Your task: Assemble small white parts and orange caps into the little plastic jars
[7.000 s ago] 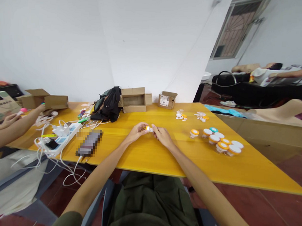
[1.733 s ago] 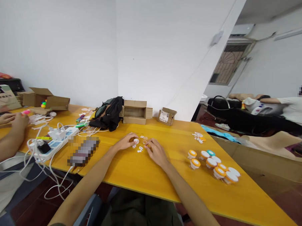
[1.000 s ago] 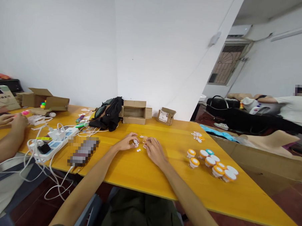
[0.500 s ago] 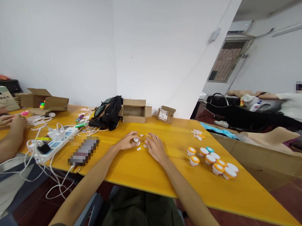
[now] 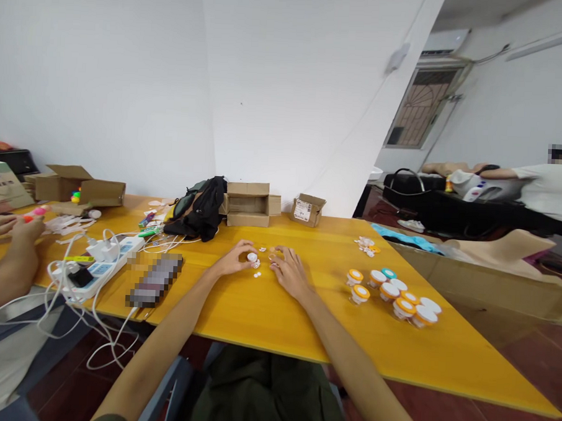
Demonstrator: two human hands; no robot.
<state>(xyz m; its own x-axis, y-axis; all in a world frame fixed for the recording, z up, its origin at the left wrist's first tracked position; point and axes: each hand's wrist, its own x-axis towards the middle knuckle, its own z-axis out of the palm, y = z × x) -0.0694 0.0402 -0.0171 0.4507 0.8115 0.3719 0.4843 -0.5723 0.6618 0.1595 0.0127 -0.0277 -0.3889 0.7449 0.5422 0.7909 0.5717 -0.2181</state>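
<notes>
White cap (image 5: 251,257) pinched by our left hand (image 5: 232,262); right hand (image 5: 291,275) lies open and might scatter the loose bits (image 5: 256,273).

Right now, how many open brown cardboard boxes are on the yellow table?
3. Large box at the far-left back edge; middle box beside the black bag; small box right of it. More may lie off-frame left.

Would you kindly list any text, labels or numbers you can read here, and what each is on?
Nothing here is legible.
White label on the small cardboard box: too small.
Print on the box at the left edge: blurred.
Markings on the power strip: too small.
</notes>
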